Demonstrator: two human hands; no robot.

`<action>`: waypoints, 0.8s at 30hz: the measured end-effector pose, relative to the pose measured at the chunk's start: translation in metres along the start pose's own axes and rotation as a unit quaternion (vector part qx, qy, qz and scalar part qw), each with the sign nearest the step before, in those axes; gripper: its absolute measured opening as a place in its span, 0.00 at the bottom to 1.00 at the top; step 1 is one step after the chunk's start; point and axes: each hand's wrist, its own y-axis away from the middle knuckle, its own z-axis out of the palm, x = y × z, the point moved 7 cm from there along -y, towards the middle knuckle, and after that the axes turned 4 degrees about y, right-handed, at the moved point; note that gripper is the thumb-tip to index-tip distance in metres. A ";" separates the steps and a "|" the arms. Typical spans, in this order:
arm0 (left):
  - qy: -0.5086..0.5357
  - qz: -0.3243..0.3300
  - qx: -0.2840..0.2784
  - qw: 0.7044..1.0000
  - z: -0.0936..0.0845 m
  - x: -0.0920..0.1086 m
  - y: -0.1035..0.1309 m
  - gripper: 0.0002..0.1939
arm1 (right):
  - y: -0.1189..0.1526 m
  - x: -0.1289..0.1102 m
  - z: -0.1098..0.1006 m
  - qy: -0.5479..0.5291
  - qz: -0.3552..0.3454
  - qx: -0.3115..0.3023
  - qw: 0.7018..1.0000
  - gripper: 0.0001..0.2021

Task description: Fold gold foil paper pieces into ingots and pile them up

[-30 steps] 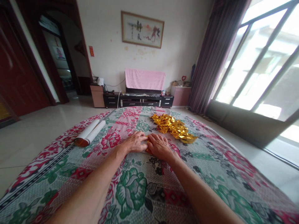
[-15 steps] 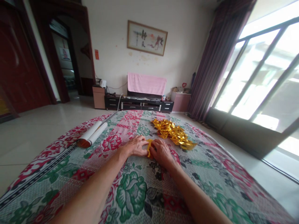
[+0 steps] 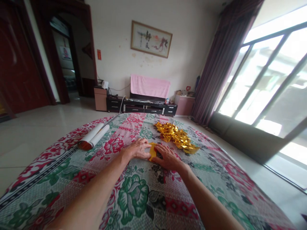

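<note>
Small yellow piece (image 3: 152, 152) lies on the flowered cloth (image 3: 133, 196), between the two hands; left hand (image 3: 139, 149) has bent fingers at its left edge; right hand (image 3: 168, 157) reaches its right edge, fingers spread low; whether either pinches it or only presses, I cannot tell; shiny gold heap (image 3: 177, 136) just beyond the right hand; white rolls (image 3: 98, 135) well off to the left

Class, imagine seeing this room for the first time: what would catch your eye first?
Probably the heap of shiny gold foil pieces, bright on the flowered cloth, just beyond the right hand. Next might come the small yellow piece between the two hands, then the pink cloth draped over something on the black cabinet by the far wall.
</note>
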 end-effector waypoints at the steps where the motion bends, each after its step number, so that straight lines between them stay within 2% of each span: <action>1: 0.003 0.000 -0.001 1.000 -0.001 0.001 0.000 0.26 | 0.000 0.000 0.000 0.000 0.000 -0.002 1.000 0.27; 9: 0.007 0.019 -0.004 1.000 -0.001 0.003 0.000 0.24 | -0.001 0.003 -0.003 -0.019 0.011 -0.033 0.999 0.36; 11: 0.010 0.021 -0.010 1.000 -0.001 0.003 0.000 0.23 | -0.006 0.003 -0.012 -0.033 0.028 0.008 0.999 0.33; 13: 0.013 0.020 -0.012 1.000 -0.002 0.003 0.001 0.23 | -0.012 0.003 -0.025 -0.047 0.051 0.091 0.993 0.23; 15: 0.011 0.019 -0.013 1.000 -0.002 0.002 0.001 0.23 | -0.018 -0.001 -0.032 -0.066 0.051 0.148 0.985 0.14; 19: 0.003 0.021 -0.012 1.000 -0.001 0.003 0.000 0.22 | -0.028 -0.010 -0.018 -0.068 0.011 0.143 0.987 0.14; 24: -0.003 0.034 0.014 0.999 -0.003 0.006 -0.002 0.20 | -0.030 -0.012 0.003 -0.049 -0.003 0.114 0.992 0.14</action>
